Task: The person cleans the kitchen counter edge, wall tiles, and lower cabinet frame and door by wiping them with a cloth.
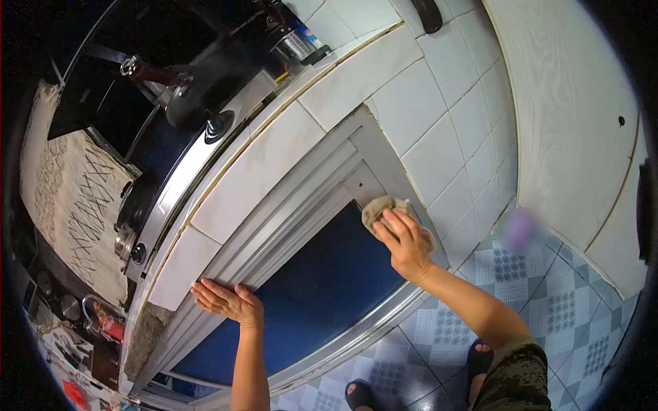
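Observation:
My right hand (pixel 406 248) presses a crumpled beige cloth (pixel 385 207) against the upper right corner of a grey-framed cabinet door with a dark blue panel (pixel 301 294). Its fingers are bent over the cloth, and part of the cloth shows beyond them on both sides. Flat on the grey frame (pixel 260 240), near the tiled counter edge, lies my left hand (pixel 232 303) with its fingers extended and nothing in it.
Above the door is a tiled counter edge (pixel 260 164) with a gas stove (pixel 185 171), a dark pan (pixel 199 96) and a metal pot (pixel 293 46). A whitish panel (pixel 576 123) stands at the right. Patterned tiles (pixel 510 267) cover the floor, where my sandalled feet show.

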Available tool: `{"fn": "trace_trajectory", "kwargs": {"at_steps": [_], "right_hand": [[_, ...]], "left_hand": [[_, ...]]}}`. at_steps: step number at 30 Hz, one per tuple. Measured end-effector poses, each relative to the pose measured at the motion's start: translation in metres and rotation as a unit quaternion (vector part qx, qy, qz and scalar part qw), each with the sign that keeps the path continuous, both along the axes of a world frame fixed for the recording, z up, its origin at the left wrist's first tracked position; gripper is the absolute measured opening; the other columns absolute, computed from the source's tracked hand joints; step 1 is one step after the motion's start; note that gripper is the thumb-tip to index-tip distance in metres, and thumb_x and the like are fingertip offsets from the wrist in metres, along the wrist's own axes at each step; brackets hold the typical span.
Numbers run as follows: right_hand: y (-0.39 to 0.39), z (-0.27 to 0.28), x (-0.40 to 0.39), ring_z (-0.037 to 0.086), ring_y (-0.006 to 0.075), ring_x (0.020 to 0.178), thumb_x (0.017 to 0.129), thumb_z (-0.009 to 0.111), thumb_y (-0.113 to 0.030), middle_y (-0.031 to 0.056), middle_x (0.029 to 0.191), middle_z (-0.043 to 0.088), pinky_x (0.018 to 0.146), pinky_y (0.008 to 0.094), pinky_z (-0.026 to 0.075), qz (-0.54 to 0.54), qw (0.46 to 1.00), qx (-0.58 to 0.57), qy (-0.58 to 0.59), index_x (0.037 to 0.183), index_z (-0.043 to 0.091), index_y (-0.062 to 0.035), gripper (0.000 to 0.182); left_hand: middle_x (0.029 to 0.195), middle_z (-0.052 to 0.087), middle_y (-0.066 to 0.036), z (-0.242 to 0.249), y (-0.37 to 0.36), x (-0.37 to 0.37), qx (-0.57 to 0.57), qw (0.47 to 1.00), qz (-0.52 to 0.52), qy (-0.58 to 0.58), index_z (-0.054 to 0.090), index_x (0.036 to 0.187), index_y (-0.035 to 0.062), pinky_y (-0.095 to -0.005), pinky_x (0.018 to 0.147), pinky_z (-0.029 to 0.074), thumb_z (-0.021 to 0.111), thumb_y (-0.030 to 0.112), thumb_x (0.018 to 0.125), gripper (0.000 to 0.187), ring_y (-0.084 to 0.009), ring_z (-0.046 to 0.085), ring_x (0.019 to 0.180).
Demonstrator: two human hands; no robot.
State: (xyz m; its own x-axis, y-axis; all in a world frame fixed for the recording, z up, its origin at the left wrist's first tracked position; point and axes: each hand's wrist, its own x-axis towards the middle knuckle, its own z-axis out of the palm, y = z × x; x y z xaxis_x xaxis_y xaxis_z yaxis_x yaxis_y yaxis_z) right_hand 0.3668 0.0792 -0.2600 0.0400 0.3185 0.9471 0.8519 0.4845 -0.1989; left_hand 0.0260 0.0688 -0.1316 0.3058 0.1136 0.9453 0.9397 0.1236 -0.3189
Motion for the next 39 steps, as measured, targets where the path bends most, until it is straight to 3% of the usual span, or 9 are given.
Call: {"fn": "trace_trajectory", "kwargs": {"at_steps": [2,6,14,16,19,21,23,27,39], "right_hand": [[0.003,0.031,-0.003,0.04,0.027,0.126,0.081,0.056,-0.006,0.0088,0.136,0.044,0.105,0.0452,0.035,0.014,0.996,0.06,0.071,0.123,0.059,-0.011,0.043],[0.026,0.066,-0.004,0.041,0.0268,0.126,0.084,0.052,-0.008,0.008,0.135,0.045,0.106,0.045,0.035,-0.042,0.998,0.037,0.005,0.125,0.059,-0.0138,0.041],[0.015,-0.016,0.019,0.045,0.0233,0.122,0.084,0.054,-0.011,0.0051,0.127,0.053,0.103,0.0414,0.036,-0.02,0.998,0.026,-0.061,0.118,0.063,-0.0152,0.035],[0.009,-0.005,0.024,0.046,0.0253,0.119,0.084,0.055,-0.006,0.0068,0.125,0.053,0.102,0.0419,0.037,-0.004,0.999,0.035,-0.029,0.117,0.063,-0.0114,0.035],[0.008,0.033,0.027,0.047,0.034,0.114,0.083,0.05,0.006,0.0191,0.127,0.049,0.099,0.0392,0.038,-0.009,0.979,0.102,0.179,0.121,0.057,0.0059,0.039],[0.008,0.062,0.03,0.047,0.0336,0.114,0.083,0.048,0.006,0.019,0.127,0.048,0.098,0.0391,0.038,-0.014,0.97,0.111,0.214,0.121,0.056,0.0061,0.039],[0.026,0.067,0.028,0.046,0.033,0.115,0.083,0.047,0.004,0.0178,0.128,0.048,0.099,0.0402,0.037,0.008,0.956,0.126,0.266,0.122,0.058,0.0041,0.04],[0.038,0.055,0.008,0.047,0.0334,0.116,0.087,0.05,-0.003,0.0134,0.124,0.052,0.101,0.0449,0.036,-0.015,0.963,0.096,0.253,0.119,0.063,-0.0058,0.034],[0.045,0.048,-0.001,0.045,0.0314,0.118,0.087,0.05,-0.004,0.0115,0.128,0.049,0.102,0.0461,0.034,-0.02,0.96,0.101,0.261,0.117,0.064,-0.0085,0.033]], "left_hand": [[0.153,0.015,-0.021,0.0,0.0,0.002,0.001,1.0,0.005,-0.002,0.017,0.148,-0.0006,-0.0517,0.115,0.005,0.027,0.038,0.098,0.064,-0.037,0.011,0.143],[0.153,0.015,-0.024,0.0,-0.001,0.0,-0.006,1.0,0.004,0.0,0.017,0.147,-0.0049,-0.0512,0.115,0.004,0.028,0.039,0.097,0.067,-0.0376,0.009,0.143],[0.152,0.011,-0.026,-0.002,-0.008,0.005,-0.041,0.999,0.001,-0.027,0.016,0.147,-0.0038,-0.0539,0.114,0.005,0.033,0.036,0.097,0.066,-0.0422,0.009,0.142],[0.149,0.012,-0.029,-0.004,-0.016,0.032,-0.088,0.979,-0.178,-0.052,0.018,0.146,-0.0042,-0.0544,0.113,0.009,0.047,0.023,0.091,0.068,-0.0464,0.012,0.139],[0.147,0.019,-0.026,-0.015,-0.023,0.095,-0.106,0.971,-0.215,0.022,0.046,0.134,0.0049,-0.058,0.112,0.011,0.063,0.012,0.08,0.057,-0.0433,0.017,0.139],[0.144,0.031,-0.021,-0.017,-0.015,0.145,-0.129,0.967,-0.218,0.032,0.065,0.112,0.0153,-0.0592,0.112,0.011,0.072,0.013,0.074,0.038,-0.0418,0.024,0.137],[0.142,0.04,-0.017,-0.014,0.007,0.185,-0.126,0.96,-0.246,0.031,0.068,0.107,0.017,-0.0564,0.113,0.013,0.079,0.018,0.071,0.038,-0.0374,0.027,0.138],[0.14,0.043,-0.013,-0.013,0.04,0.225,-0.111,0.962,-0.246,0.039,0.069,0.094,0.0168,-0.053,0.112,0.017,0.079,0.017,0.069,0.027,-0.0329,0.033,0.133],[0.138,0.043,-0.011,-0.018,0.05,0.232,-0.074,0.969,-0.233,0.038,0.067,0.079,0.016,-0.0515,0.112,0.017,0.075,0.014,0.074,0.009,-0.0318,0.034,0.128]]}}
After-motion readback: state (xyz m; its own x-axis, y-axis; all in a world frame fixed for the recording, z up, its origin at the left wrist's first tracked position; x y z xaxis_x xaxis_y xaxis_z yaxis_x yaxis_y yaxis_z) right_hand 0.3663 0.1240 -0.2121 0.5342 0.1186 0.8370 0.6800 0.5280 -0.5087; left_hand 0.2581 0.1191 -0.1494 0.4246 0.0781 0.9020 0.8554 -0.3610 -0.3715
